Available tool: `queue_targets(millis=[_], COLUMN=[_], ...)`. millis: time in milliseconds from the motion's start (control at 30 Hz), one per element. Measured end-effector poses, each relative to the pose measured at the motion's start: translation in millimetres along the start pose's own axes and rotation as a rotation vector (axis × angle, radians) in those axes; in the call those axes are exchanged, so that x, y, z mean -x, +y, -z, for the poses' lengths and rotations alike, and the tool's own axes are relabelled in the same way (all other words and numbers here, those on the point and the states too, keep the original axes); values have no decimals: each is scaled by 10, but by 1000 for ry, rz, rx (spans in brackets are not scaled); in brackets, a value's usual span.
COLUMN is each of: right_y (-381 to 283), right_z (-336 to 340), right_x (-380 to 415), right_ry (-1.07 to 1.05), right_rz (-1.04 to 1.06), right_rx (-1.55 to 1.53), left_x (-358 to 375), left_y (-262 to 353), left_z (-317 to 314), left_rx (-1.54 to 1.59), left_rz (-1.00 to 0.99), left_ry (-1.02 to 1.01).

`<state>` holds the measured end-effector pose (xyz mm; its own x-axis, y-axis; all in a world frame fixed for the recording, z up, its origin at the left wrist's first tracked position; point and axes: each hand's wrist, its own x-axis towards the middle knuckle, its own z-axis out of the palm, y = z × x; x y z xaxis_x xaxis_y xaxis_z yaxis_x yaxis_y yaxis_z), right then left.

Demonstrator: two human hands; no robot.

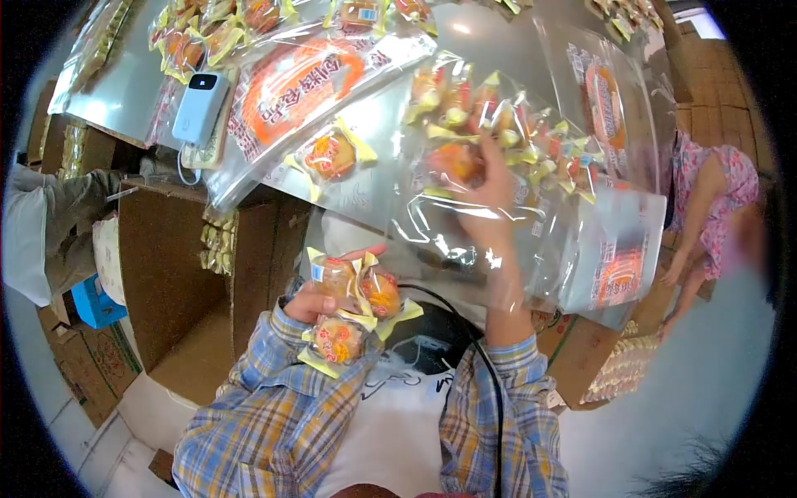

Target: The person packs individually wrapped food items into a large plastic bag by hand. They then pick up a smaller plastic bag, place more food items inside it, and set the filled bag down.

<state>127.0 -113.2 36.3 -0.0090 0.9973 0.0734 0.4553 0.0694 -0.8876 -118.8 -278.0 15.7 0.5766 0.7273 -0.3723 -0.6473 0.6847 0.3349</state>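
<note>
My left hand (309, 304) is closed around three individually wrapped small cakes (337, 340) in clear and yellow film, held in front of my chest. My right hand (491, 187) reaches inside a large clear plastic bag (448, 241), its fingers closed on another wrapped cake (452, 163). Several more wrapped cakes (519, 129) stand in rows in the bag, beyond and to the right of that hand. A single wrapped cake (330, 158) lies on the metal table (365, 108), left of the bag. Glare on the film blurs parts of the bag's contents.
Printed bags (303, 79) lie flat on the table, with a pale blue power bank (201, 108) beside them. More wrapped cakes (220, 37) are piled at the far edge. A cardboard box (178, 274) stands lower left. A person in pink (721, 183) bends at right.
</note>
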Motion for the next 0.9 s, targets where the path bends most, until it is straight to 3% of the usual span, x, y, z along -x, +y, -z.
queue_targets(millis=[100, 233, 333, 367, 467, 600, 633, 733, 900], right_y=[-46, -350, -40, 41, -14, -107, -249, -249, -61], right_z=[118, 186, 1, -32, -182, -216, -192, -154, -91], right_x=[-176, -184, 99, 112, 75, -26, -74, -32, 201], right_ry=[31, -206, -169, -209, 17, -196, -147, -107, -83], right_rz=[-68, -284, 31, 46, -124, 29, 260, 271, -71], right_rx=[-41, 61, -53, -46, -201, 148, 155, 100, -361], left_x=[-105, -352, -434, -455, -437, -394, -373, -229, -7], left_y=[115, 269, 301, 292, 265, 282, 266, 320, 429], left_z=[38, -42, -99, -79, 48, -25, 28, 10, 69], left_rx=[-1, 16, 19, 12, -40, -61, -101, -63, 8], left_rz=[22, 15, 42, 27, 36, 110, 114, 100, -78], left_ry=[-21, -141, -97, -109, -127, 15, 37, 121, 168])
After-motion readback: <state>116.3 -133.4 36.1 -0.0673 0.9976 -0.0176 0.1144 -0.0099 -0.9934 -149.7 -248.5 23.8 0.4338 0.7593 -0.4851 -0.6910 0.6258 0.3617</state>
